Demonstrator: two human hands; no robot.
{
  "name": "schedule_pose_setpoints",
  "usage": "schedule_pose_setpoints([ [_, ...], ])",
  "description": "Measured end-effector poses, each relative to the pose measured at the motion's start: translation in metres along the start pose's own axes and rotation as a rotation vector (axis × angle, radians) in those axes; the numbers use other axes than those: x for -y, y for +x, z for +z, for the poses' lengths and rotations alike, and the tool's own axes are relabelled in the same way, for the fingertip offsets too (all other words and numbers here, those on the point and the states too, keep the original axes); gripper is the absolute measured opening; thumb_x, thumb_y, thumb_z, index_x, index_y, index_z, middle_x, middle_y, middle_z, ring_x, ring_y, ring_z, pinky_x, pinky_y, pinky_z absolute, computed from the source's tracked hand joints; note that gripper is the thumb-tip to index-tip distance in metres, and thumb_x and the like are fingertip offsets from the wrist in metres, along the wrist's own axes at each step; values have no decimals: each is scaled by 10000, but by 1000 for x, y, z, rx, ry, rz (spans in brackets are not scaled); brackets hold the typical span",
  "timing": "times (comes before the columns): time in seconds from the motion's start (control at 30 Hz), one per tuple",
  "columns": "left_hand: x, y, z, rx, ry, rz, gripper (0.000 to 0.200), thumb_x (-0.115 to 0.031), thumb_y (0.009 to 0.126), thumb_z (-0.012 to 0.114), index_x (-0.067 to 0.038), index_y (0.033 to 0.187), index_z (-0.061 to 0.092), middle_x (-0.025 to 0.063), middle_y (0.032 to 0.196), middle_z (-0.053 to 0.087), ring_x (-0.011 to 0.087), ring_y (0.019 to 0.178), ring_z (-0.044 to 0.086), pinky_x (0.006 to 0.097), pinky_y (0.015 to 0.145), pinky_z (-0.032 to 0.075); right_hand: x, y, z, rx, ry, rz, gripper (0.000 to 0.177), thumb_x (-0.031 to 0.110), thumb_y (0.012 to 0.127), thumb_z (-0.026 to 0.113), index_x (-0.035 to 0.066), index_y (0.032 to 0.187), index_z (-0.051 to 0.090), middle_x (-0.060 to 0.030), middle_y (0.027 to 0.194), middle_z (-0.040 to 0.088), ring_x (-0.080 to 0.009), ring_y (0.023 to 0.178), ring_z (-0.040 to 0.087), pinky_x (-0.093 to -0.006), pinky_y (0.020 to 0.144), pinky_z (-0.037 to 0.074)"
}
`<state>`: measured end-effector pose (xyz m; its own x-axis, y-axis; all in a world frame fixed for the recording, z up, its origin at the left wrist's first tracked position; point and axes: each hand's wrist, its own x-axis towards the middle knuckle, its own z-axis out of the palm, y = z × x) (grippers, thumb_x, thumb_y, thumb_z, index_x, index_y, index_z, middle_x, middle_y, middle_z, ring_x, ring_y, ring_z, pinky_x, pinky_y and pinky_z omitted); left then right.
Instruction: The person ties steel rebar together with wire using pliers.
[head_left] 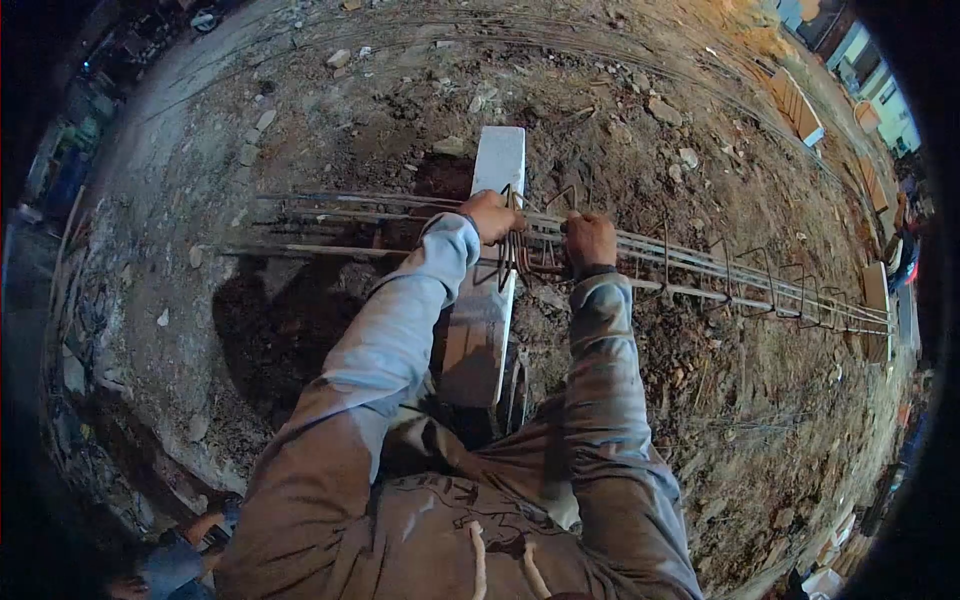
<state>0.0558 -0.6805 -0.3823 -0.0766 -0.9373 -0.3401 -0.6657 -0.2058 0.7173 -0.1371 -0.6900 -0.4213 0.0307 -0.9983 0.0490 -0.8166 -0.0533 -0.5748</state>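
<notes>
Long steel rods [690,262] run from left to right across a pale block [500,160]. Bent wire stirrups stand around the rods to the right, and several more are bunched over the block. My left hand [490,217] is closed at the bunched stirrups [510,262], above the block. Just right of it, my right hand [590,241] is closed at the rods, beside a triangular stirrup top. Its fingertips are mostly hidden, so what it grips is not clear.
Rough soil with scattered stones [664,111] surrounds the rods. Another block [877,312] supports their far right end. More blocks [797,106] lie at the upper right. Parts of other people show at the right edge and lower left.
</notes>
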Motion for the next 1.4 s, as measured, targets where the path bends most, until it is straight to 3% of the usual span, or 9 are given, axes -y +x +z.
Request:
schedule_pose_setpoints([
  [0.2, 25, 15, 22, 82, 2, 48, 422, -450, 694, 623, -36, 768, 663, 146, 688, 615, 227, 627, 587, 354, 618, 459, 27, -19, -7, 6, 115, 191, 311, 266, 789, 466, 1, 817, 627, -240, 892, 598, -399, 822, 580, -478, 746, 461],
  [0.27, 37, 33, 43, 85, 371, 466, 250, -234, 769, 517, -70, 894, 657, 106, 733, 629, 197, 643, 573, 342, 627, 453, -1, -8, 23, 78, -94, 42, 321, 270, 811, 448, 9, 846, 630, -229, 929, 598, -397, 843, 580, -474, 757, 462],
  [0.33, 24, 17, 45, 162, 262, 407, 259, -224, 793, 474, -80, 904, 658, 110, 797, 641, 212, 687, 594, 349, 650, 465, -13, -7, 37, 48, -310, -258, 193, 209, 752, 555, 39, 781, 642, -180, 834, 629, -330, 806, 610, -405, 735, 486],
  [0.67, 48, 10, 44, 182, -448, -19, 248, -242, 770, 616, -18, 870, 653, 46, 781, 631, 128, 670, 555, 287, 642, 436, -23, 4, 39, 368, -411, -263, 224, 199, 764, 531, 27, 823, 662, -181, 876, 632, -309, 859, 615, -394, 756, 498],
  [0.7, 54, 11, 43, 84, -52, 193, 228, -195, 755, 617, -5, 876, 647, 57, 787, 631, 139, 674, 557, 298, 658, 434, -38, 9, 59, 347, -1, 76, 230, 208, 762, 534, 31, 829, 664, -169, 892, 635, -298, 864, 617, -389, 758, 499],
  [0.97, 86, 33, 82, 131, -606, -77, 184, -199, 714, 672, -21, 747, 637, 37, 729, 603, 129, 696, 532, 303, 692, 402, -15, -27, 28, 397, -375, -200, 277, 260, 742, 565, 47, 909, 627, -162, 918, 623, -308, 874, 597, -404, 750, 488],
  [1.2, 90, 13, 74, 58, -84, -112, 394, -322, 673, 672, 11, 881, 639, 142, 878, 623, 256, 846, 569, 363, 754, 430, -23, -12, 42, 440, -457, -207, 246, 250, 718, 595, 59, 867, 642, -133, 894, 614, -309, 899, 586, -401, 774, 482],
  [1.3, 53, -6, 65, 15, 140, -224, 545, -413, 606, 684, 20, 931, 622, 196, 931, 622, 293, 869, 603, 352, 766, 463, -39, -5, 56, 436, 176, 226, 299, 282, 756, 509, 34, 849, 648, -202, 898, 618, -334, 882, 592, -409, 783, 460],
  [1.4, 26, -27, 54, 31, 76, -278, 510, -384, 632, 667, 26, 933, 619, 220, 924, 617, 305, 859, 605, 365, 763, 464, -84, 7, 106, 301, -74, -65, 272, 291, 701, 615, 33, 786, 611, -171, 836, 618, -316, 840, 600, -396, 740, 475],
])
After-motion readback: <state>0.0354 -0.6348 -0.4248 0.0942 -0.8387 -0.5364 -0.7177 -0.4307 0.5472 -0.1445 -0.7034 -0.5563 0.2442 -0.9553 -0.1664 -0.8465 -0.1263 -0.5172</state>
